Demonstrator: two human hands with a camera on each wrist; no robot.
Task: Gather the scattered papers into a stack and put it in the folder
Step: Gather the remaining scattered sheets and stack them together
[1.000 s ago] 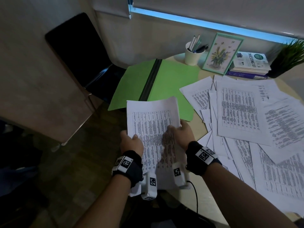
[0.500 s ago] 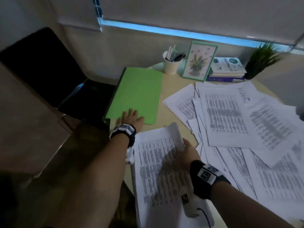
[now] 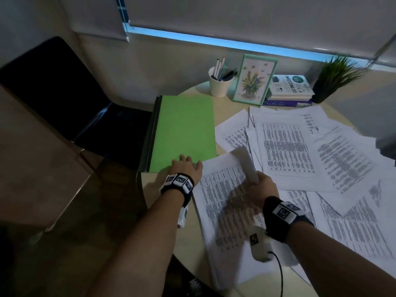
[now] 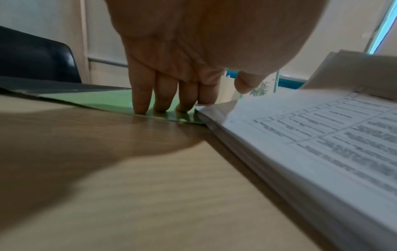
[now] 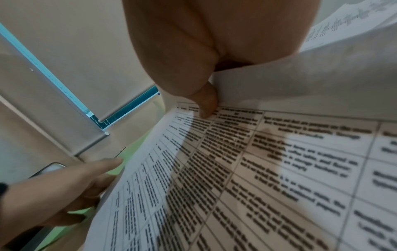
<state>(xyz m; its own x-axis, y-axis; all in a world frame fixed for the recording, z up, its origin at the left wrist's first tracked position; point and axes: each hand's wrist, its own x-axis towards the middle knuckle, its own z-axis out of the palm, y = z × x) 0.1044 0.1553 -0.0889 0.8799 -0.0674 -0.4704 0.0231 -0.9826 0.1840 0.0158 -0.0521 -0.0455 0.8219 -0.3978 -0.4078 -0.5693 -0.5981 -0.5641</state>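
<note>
The flat green card folder (image 3: 184, 127), which a second before had lain spread open in front of both hands, was now closed, its dark spine away to the outer side of the left hand (image 3: 186, 169). That hand had let go of the paper and gone forward; its straight fingers (image 4: 140, 100) pressed down on the folder's near edge, holding nothing. The gathered stack of printed white sheets (image 3: 227, 213), lifted between both hands a second earlier, now lay on the pale wooden surface (image 4: 150, 186) just inside the left hand, its far corner touching the folder's near corner. The right hand (image 3: 260, 190) pinched the stack's far right corner, thumb (image 5: 207, 103) on top, with the top leaves curled up. Beyond and outside the right hand many loose printed sheets (image 3: 300, 151) were still spread about, overlapping.

So the stack was not in the folder, and the folder was shut; it would probably have to be reopened. With so much paper still scattered, the gathering looked far from done.
</note>
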